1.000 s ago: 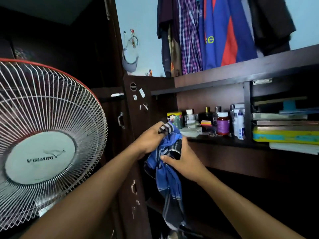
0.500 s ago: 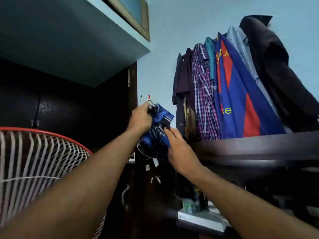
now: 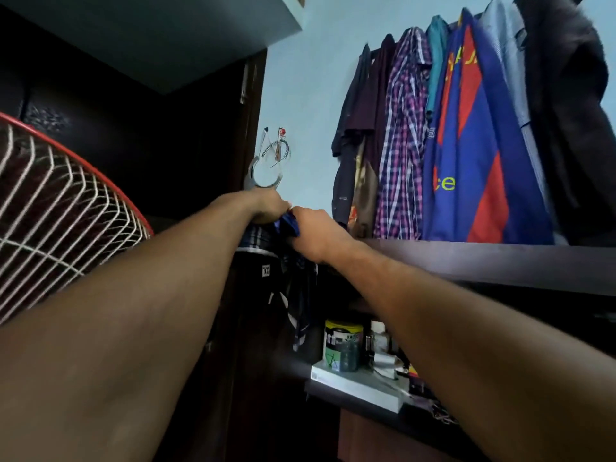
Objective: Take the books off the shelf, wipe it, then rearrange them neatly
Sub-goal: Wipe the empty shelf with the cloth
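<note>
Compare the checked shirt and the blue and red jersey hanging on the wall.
The checked shirt is covered in a fine purple, white and dark grid; the blue and red jersey has broad plain stripes. The jersey carries yellow-green lettering; the shirt shows none. The jersey hangs in front, overlapping the shirt's right edge. Both hang above the dark shelf top.

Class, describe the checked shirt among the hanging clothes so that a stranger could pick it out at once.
Start at the row of clothes hanging on the pale blue wall, above the dark shelf top. The checked shirt hangs left of the blue and red jersey. It alone bears a purple and white check.
</note>
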